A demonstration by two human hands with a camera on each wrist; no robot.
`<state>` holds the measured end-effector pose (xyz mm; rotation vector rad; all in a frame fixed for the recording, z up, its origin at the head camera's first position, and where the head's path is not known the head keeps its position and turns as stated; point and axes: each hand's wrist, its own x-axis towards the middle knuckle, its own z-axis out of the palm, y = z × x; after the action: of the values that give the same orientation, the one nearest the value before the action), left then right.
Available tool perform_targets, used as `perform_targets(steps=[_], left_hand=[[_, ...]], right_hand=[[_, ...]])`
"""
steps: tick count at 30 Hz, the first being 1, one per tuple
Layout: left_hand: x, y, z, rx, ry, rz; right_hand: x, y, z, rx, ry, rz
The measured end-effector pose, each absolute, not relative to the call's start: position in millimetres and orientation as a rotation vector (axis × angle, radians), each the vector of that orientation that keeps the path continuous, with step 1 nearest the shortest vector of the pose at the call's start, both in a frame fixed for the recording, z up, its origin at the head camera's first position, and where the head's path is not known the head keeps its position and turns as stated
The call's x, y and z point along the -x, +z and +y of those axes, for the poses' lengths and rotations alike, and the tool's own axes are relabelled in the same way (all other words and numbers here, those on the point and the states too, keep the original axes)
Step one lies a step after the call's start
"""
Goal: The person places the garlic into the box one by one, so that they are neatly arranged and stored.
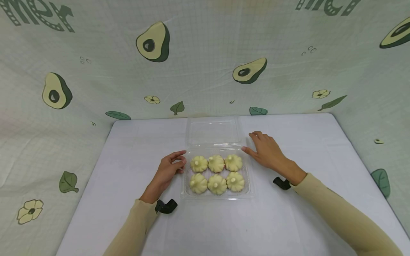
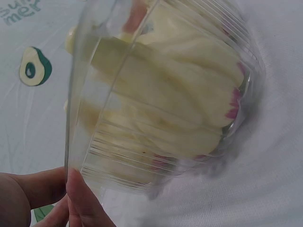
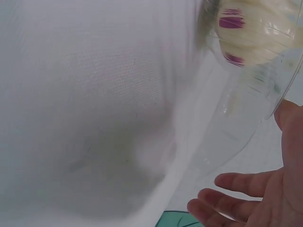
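Observation:
A clear plastic clamshell container (image 1: pixel 251 192) sits on the table with its lid (image 1: pixel 213 131) folded back flat behind it. Inside lie two rows of three pale yellow, ribbed garlic bulbs (image 1: pixel 217 184), stems up; the wrist views show purple patches low on their sides, such as on one bulb (image 3: pixel 258 35). At the container's left edge, my left hand (image 1: pixel 168 169) pinches the rim (image 2: pixel 71 118) between thumb and finger. My right hand (image 1: pixel 267 151) is at the back right corner, fingers spread and fairly straight, its thumb right at the rim and its fingertips beside the lid.
A white cloth covers the table (image 1: pixel 211 227). Behind it and at both sides hangs a pale curtain (image 1: pixel 205 71) printed with avocados, leaves and flowers. Black wrist camera mounts (image 1: pixel 166 206) sit under both forearms, close above the cloth.

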<state>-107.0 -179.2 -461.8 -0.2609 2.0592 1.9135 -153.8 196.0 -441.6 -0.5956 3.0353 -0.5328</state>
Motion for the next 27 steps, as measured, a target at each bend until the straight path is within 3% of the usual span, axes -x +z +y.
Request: perform_targets(steps=[27], left_hand=[[106.1, -461.8, -180.0, 0.244, 1.915, 2.065]], right_hand=[[152.3, -444.5, 188.2, 0.642, -0.51, 2.999]])
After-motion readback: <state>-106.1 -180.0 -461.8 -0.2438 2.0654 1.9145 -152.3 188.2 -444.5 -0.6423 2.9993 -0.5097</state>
